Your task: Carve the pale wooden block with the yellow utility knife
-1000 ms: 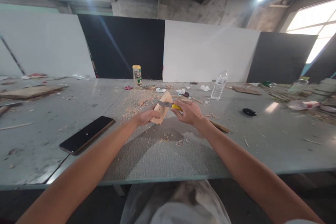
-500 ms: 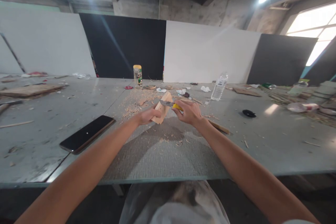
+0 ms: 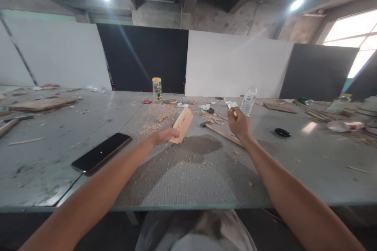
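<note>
A pale block of wood [image 3: 183,123] is gripped at its lower left edge by my left hand [image 3: 165,134], tilted above the table. My right hand [image 3: 240,123] is closed round a yellow utility knife [image 3: 234,113], raised to the right of the block and apart from it. The knife's blade points up and to the left, somewhat blurred. Below and left of my right hand, a hammer [image 3: 219,131] with a wooden handle lies on the table, its handle end close to my wrist.
Wood shavings [image 3: 150,123] litter the grey table [image 3: 176,188]. A phone [image 3: 101,153] lies at left. A yellow-lidded bottle [image 3: 157,91] and a clear plastic bottle [image 3: 249,101] stand behind. A black oval object [image 3: 282,132] lies at right, near wood scraps [image 3: 279,108].
My right hand has moved right with the utility knife, off the wood block, and the blade now points upward. The hammer's head has come into view. My left hand still holds the block.
</note>
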`<state>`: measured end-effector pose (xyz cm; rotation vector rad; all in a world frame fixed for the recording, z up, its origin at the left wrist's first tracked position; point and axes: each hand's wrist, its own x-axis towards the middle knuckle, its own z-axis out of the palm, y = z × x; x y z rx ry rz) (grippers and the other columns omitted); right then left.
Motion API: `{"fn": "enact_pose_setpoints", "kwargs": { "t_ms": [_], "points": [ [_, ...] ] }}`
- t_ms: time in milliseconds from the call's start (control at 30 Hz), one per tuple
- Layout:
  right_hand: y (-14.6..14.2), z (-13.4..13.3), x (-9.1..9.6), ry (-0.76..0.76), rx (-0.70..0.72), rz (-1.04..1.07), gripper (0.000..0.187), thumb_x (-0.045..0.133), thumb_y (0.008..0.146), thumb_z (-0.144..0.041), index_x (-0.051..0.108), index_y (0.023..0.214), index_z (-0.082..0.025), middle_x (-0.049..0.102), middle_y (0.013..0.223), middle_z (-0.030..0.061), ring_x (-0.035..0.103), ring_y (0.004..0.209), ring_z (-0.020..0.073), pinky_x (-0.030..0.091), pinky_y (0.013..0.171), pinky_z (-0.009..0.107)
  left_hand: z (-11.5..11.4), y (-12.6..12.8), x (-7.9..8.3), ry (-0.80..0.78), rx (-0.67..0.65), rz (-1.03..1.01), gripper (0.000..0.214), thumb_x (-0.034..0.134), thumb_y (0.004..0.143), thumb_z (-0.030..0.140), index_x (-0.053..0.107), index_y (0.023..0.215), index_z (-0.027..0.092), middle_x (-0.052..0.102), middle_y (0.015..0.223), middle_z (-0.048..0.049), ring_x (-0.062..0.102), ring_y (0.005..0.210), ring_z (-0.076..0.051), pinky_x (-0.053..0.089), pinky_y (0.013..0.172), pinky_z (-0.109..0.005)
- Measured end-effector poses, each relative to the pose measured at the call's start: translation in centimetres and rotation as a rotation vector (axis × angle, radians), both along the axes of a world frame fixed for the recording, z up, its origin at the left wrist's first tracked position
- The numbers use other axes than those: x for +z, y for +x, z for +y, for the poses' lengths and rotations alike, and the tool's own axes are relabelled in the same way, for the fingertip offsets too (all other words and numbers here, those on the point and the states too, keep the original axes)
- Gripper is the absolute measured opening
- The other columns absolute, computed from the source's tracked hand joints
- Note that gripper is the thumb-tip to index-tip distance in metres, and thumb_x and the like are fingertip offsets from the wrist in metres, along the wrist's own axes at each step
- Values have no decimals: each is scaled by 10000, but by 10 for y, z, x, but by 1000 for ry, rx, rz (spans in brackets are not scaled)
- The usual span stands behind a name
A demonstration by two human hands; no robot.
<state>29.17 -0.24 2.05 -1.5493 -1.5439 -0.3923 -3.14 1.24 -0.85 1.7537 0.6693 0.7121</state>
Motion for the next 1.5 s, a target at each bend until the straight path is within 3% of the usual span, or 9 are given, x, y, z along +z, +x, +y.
{"fn": "enact_pose_setpoints", "kwargs": {
  "t_ms": [167, 300, 400, 667, 933, 1167, 1500],
  "points": [
    [-26, -2, -1, -59, 201, -52, 404, 357, 949, -501, 610, 1009, -192, 654, 782, 69, 589, 718, 239, 341, 616, 295, -9, 4, 6, -19, 26, -9, 648, 621, 660, 247, 509, 1295, 187, 625, 1072, -111, 598, 909, -240, 493, 680, -303],
    [-58, -16, 0, -163, 447, -145, 375, 359, 957, -493, 583, 996, -195, 659, 824, 55, 591, 725, 217, 343, 626, 283, -7, 7, 4, -78, 13, -31, 494, 628, 668, 284, 603, 1144, 154, 635, 1044, -125, 617, 873, -234, 496, 685, -311],
    [-76, -29, 5, -246, 547, -245, 365, 350, 965, -492, 568, 955, -199, 635, 754, 34, 560, 656, 196, 321, 599, 280, -6, 10, 4, -119, 35, -50, 453, 634, 644, 268, 612, 1079, 142, 647, 972, -118, 623, 794, -216, 491, 654, -310],
    [-102, -34, 18, -282, 496, -489, 412, 309, 981, -492, 583, 1068, -197, 650, 740, 50, 542, 628, 207, 261, 568, 301, -10, 17, 5, -141, 120, -88, 619, 624, 618, 183, 478, 1220, 181, 628, 822, -24, 593, 654, -165, 456, 556, -267],
    [-91, -20, 14, -185, 412, -469, 396, 340, 979, -482, 603, 1098, -211, 686, 837, 65, 597, 749, 229, 294, 599, 300, -7, 14, 4, -183, 109, -72, 747, 648, 652, 188, 387, 1352, 175, 644, 906, -68, 639, 725, -207, 491, 637, -323],
    [-86, -32, 14, -223, 426, -461, 400, 361, 970, -504, 613, 1116, -231, 677, 774, 40, 589, 686, 216, 282, 586, 302, -18, 16, 13, -18, 142, 30, 625, 624, 659, 207, 477, 1267, 206, 595, 903, -34, 573, 721, -178, 449, 606, -285],
    [-85, -34, 15, -219, 340, -503, 416, 359, 967, -538, 617, 1104, -242, 685, 792, 43, 594, 698, 218, 252, 562, 295, -6, 14, 6, -10, 121, 57, 622, 610, 688, 225, 453, 1289, 208, 591, 987, -52, 571, 745, -178, 463, 631, -294]
  ]
}}
